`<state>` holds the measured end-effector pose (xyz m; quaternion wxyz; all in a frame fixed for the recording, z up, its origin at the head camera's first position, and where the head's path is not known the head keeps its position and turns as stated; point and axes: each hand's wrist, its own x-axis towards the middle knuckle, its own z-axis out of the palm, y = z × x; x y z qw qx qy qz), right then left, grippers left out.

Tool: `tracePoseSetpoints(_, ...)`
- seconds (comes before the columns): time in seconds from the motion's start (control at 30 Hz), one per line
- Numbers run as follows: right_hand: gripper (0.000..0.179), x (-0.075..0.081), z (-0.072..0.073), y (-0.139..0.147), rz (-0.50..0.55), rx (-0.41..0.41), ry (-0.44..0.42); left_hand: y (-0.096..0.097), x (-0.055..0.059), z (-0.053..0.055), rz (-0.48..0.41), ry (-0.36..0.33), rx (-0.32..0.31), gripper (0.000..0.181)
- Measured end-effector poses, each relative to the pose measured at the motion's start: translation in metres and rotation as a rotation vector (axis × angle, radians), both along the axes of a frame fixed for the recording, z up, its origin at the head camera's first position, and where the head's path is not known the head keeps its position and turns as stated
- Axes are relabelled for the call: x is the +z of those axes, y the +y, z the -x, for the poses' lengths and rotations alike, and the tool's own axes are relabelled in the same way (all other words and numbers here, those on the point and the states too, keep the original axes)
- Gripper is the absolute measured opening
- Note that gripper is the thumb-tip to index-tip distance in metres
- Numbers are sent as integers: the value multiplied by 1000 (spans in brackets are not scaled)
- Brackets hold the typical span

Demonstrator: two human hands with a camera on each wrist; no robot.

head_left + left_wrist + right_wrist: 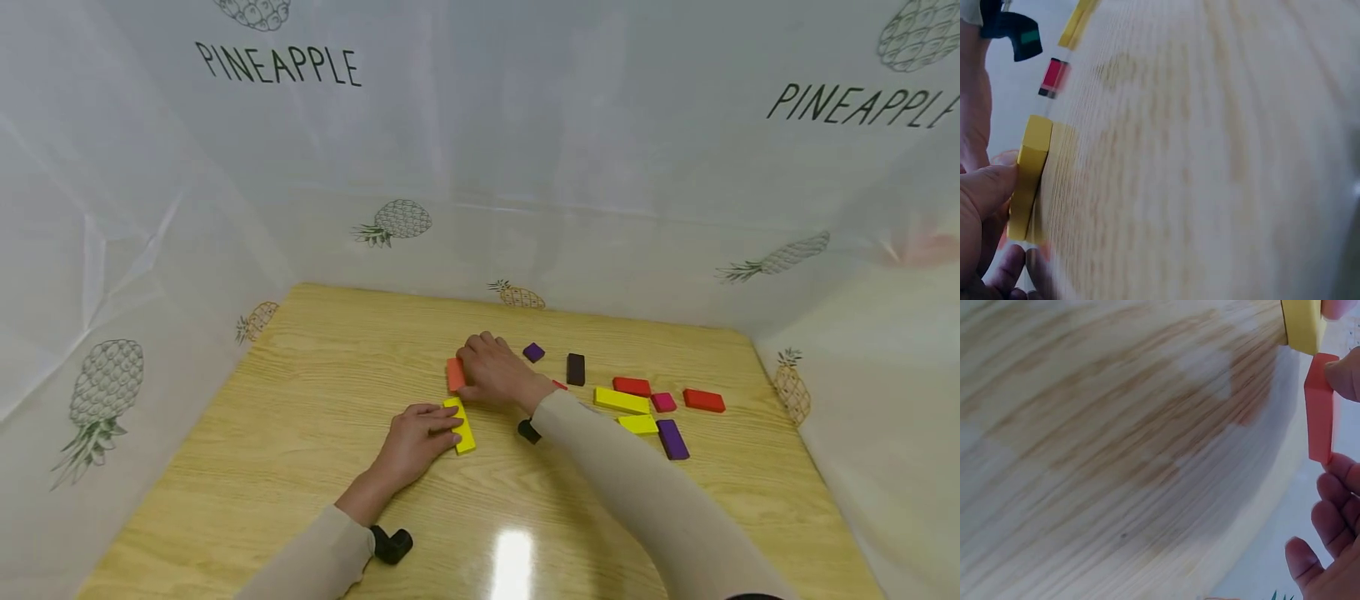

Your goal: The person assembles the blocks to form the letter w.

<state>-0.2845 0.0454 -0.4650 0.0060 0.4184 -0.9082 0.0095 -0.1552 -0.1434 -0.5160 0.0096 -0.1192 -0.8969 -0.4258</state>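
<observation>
On the wooden table, my left hand (417, 442) holds a long yellow block (463, 433) by its left side and far end. The left wrist view shows a thumb against that yellow block (1030, 175). Just beyond it, my right hand (495, 371) pinches a shorter orange-red block (454, 375) at its ends, thumb nearest the yellow one. In the right wrist view the orange-red block (1320, 412) stands close to the yellow block (1302, 325), almost end to end. The right hand covers part of the orange-red block in the head view.
Right of the hands lie a small purple block (533, 352), a black block (575, 369), red blocks (703, 401), yellow blocks (621, 400), a pink block (663, 402) and a longer purple block (672, 439). A pineapple-print sheet (480, 167) surrounds the table.
</observation>
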Motion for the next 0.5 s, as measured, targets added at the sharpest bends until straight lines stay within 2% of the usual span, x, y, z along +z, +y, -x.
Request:
tracePoseSetpoints(0.2, 53, 1, 3, -10, -33, 29, -29, 1, 1, -1, 14, 7, 2, 26)
tracePoseSetpoints(0.5, 50, -1, 3, -19, -96, 10, -100, 1, 0, -3, 37, 26, -5, 25)
